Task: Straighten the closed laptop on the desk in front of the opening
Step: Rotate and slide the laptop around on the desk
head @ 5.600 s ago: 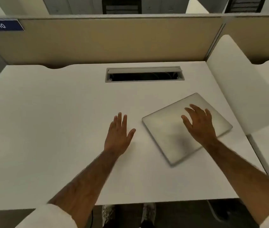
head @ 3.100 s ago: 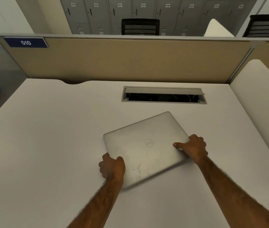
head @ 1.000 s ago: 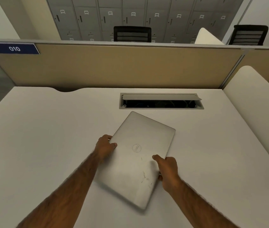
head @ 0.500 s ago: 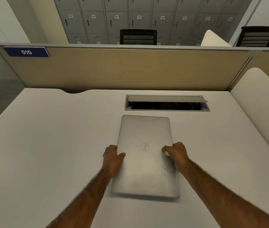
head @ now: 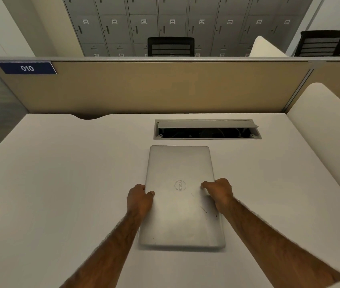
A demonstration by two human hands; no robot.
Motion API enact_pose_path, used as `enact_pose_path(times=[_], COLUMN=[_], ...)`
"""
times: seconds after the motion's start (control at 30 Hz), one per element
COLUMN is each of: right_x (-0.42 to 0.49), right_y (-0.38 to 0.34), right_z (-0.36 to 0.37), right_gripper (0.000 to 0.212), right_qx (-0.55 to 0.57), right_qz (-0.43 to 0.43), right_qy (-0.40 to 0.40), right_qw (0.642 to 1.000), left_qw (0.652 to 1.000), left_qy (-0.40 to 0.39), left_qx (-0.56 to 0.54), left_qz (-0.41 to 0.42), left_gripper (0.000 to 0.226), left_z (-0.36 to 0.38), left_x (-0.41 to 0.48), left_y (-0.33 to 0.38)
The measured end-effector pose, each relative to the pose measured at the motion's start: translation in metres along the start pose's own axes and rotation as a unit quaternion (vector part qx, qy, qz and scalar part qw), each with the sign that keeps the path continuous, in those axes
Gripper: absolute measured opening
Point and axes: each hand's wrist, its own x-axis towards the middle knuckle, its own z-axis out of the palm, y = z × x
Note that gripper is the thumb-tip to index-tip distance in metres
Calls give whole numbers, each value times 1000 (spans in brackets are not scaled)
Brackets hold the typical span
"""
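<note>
Fingers [head: 150, 193]: left set curled over the laptop's left long edge, thumb tip on the lid, the rest hidden below the edge; right set likewise hooked on the right long edge, thumb lying on the lid. Both sets closed on the laptop [head: 180, 204], one per side.

Left hand [head: 139, 199]: knuckles up, wrist low to the counter [head: 61, 183], forearm running in from the lower left.

Right hand [head: 219, 191]: knuckles up, placed slightly farther forward than the left, forearm running in from the lower right.

Laptop: closed, silver, flat on the counter, short edge toward the person, far short edge just short of the opening [head: 206, 133] and roughly parallel to it. It sits toward the left part of the opening rather than centred.

Step in hand, judged: final squaring. Advice: keep equal light pressure on both long edges, slide rather than lift, nudge with small wrist turns until the far edge runs true with the opening's frame, then release both sides together so nothing twists.

Opening: rectangular cable well, lid raised, dark inside.

Partition [head: 165, 88]: tan panel behind the counter.
</note>
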Motion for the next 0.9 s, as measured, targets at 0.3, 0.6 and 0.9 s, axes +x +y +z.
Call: enact_pose_path(times=[0.3, 0.6, 0.9], right_x=[29, 71, -7], right_y=[-30, -70, -50], right_z=[-3, 21, -15], right_gripper=[66, 80, 64], right_qx=[-77, -215, -159], right_qz=[-28, -72, -114], right_qy=[-60, -123, -34], right_qw=[995, 966, 980], left_qw=[997, 989, 994], left_qy=[-13, 15, -58], left_qx=[-44, -106, -3], left_qz=[-65, -106, -96], left_gripper=[37, 39, 38], left_z=[10, 39, 1], left_x=[-15, -55, -32], left_y=[-15, -15, -16])
